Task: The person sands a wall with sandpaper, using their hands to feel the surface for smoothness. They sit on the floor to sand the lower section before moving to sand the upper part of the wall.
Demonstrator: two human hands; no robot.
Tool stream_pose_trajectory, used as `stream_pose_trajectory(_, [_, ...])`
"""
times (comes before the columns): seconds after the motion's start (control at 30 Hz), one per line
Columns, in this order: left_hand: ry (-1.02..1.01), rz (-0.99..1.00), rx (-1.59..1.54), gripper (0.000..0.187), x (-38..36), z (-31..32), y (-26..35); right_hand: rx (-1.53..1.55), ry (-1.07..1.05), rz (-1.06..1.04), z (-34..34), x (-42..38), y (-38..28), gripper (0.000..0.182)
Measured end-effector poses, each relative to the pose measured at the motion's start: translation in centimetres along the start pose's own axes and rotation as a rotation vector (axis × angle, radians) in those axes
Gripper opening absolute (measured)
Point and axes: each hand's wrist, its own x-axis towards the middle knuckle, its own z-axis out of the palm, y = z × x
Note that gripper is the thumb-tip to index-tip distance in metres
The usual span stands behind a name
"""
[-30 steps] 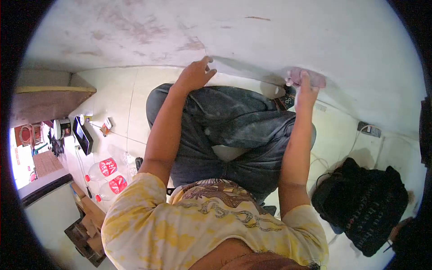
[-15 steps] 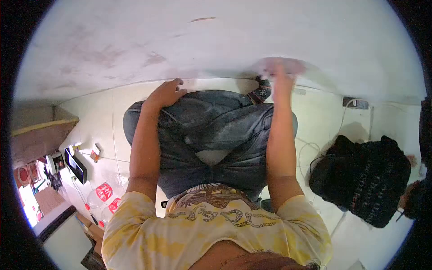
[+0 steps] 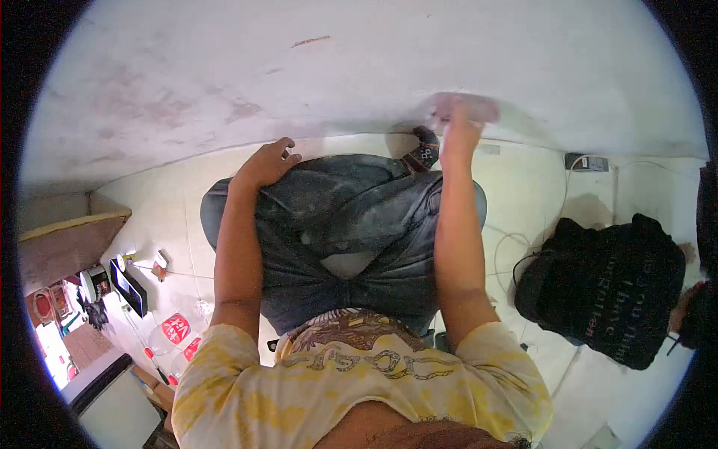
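Note:
My right hand (image 3: 458, 133) is pressing a flat, reddish-brown piece of sandpaper (image 3: 485, 110) against the lower part of the white wall (image 3: 359, 60). Motion blurs the fingers and the sheet a little. My left hand (image 3: 271, 162) rests palm down on my left knee, fingers loosely bent and apart, holding nothing. Brownish patches (image 3: 243, 111) and a short scrape (image 3: 310, 41) mark the wall. My legs in dusty dark jeans (image 3: 329, 202) are folded on the floor, and a dark sandal strap (image 3: 424, 147) shows by the right hand.
To the right lies a black cloth with lettering (image 3: 613, 292), beside a pale cable (image 3: 516, 239) and a dark socket box (image 3: 588, 162). Plastic bottles with red labels (image 3: 176, 328), a dark tablet-like device (image 3: 129, 287) and a brown board (image 3: 75, 239) are at left.
My right hand and the sandpaper have shifted slightly left along the wall. The left hand stays on the knee. The whole view has turned a little.

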Motion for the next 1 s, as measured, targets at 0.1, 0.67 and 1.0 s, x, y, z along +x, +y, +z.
stream_pose_trajectory(0.1, [-0.036, 0.020, 0.036, 0.047, 0.1, 0.0, -0.2, -0.016, 0.001, -0.027, -0.1, -0.3, 1.6, 0.009])
stream_pose_trajectory(0.67, [-0.012, -0.034, 0.038, 0.047, -0.2, -0.2, 0.6, -0.103, -0.042, -0.014, -0.1, 0.1, 0.0, 0.022])
stream_pose_trajectory(1.0, [-0.030, -0.032, 0.021, 0.053, -0.3, -0.3, 0.3, -0.043, -0.174, 0.080, 1.4, -1.2, -0.1, 0.014])
